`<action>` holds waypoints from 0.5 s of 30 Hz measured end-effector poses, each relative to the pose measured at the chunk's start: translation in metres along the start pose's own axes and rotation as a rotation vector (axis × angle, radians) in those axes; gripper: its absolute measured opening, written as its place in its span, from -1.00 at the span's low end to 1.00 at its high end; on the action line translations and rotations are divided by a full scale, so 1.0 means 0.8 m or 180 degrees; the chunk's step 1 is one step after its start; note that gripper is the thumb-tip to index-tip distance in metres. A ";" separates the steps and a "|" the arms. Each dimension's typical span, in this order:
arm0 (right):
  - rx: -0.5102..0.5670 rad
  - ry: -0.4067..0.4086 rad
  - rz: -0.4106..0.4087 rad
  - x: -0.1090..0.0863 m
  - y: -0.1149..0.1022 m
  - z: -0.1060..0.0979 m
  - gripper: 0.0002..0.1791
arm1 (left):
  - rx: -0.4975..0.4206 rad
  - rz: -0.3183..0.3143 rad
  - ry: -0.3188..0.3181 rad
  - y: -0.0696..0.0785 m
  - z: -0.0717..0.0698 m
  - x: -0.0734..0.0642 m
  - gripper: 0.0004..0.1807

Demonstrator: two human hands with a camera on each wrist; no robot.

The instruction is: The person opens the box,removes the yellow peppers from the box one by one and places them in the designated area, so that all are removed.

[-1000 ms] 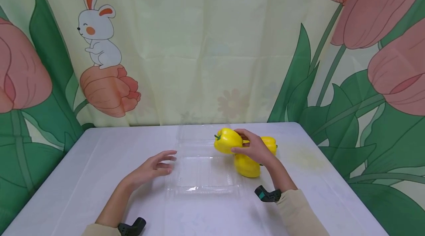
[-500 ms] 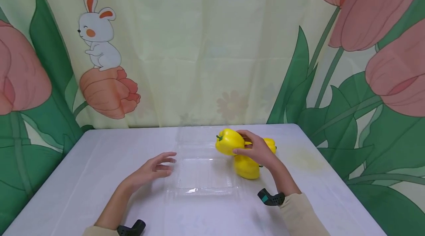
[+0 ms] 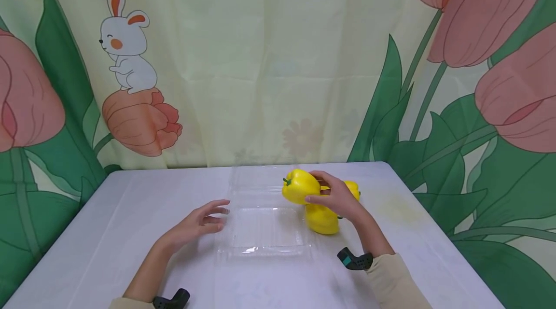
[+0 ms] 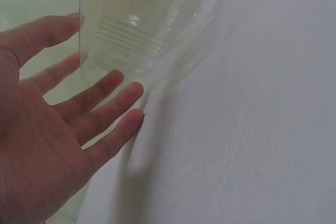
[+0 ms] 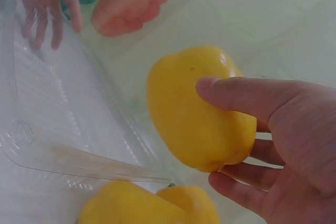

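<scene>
My right hand (image 3: 336,197) grips a yellow bell pepper (image 3: 300,186), thumb on one side and fingers on the other. In the right wrist view this pepper (image 5: 197,108) is held up, above two more yellow peppers (image 5: 136,205). Those two, a near pepper (image 3: 322,219) and a far pepper (image 3: 353,188), lie on the table to the right of a clear plastic clamshell box (image 3: 268,250). The box stands open, its lid folded back. My left hand (image 3: 199,222) holds nothing, fingers spread at the left side of the box. In the left wrist view its fingertips come right at the box's wall (image 4: 128,38).
A white cloth covers the table (image 3: 108,236). Behind its far edge hangs a curtain (image 3: 230,67) printed with tulips and a rabbit. Black wrist cameras (image 3: 355,259) sit on both forearms.
The held pepper has turned slightly and shifted a little to the right in my right hand's grip. The left hand stays in place; the whole head view has drifted slightly.
</scene>
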State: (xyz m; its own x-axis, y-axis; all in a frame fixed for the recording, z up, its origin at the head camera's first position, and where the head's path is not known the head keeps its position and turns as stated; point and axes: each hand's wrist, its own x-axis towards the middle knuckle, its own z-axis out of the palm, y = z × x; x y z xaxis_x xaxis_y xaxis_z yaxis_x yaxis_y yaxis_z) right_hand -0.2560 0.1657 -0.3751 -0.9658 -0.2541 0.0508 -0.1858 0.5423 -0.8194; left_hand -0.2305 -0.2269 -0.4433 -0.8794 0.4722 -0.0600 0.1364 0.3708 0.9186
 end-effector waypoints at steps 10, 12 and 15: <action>-0.0021 0.0028 0.0014 -0.005 0.007 -0.006 -0.17 | 0.0054 0.0062 0.0004 0.002 0.000 -0.002 -0.33; -0.0019 0.0031 0.0019 -0.006 0.008 -0.007 -0.17 | 0.0042 0.0074 0.0003 0.002 0.000 -0.002 -0.33; -0.0025 0.0045 0.0028 -0.009 0.012 -0.011 -0.16 | 0.0020 0.0053 0.0008 0.003 0.001 -0.002 -0.33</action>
State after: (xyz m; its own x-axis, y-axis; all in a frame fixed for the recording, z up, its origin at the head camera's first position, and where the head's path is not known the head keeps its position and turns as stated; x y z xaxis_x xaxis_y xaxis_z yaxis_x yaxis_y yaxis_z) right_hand -0.2524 0.1798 -0.3779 -0.9699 -0.2379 0.0517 -0.1785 0.5507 -0.8154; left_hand -0.2288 -0.2261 -0.4416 -0.8781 0.4764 -0.0439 0.1538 0.3680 0.9170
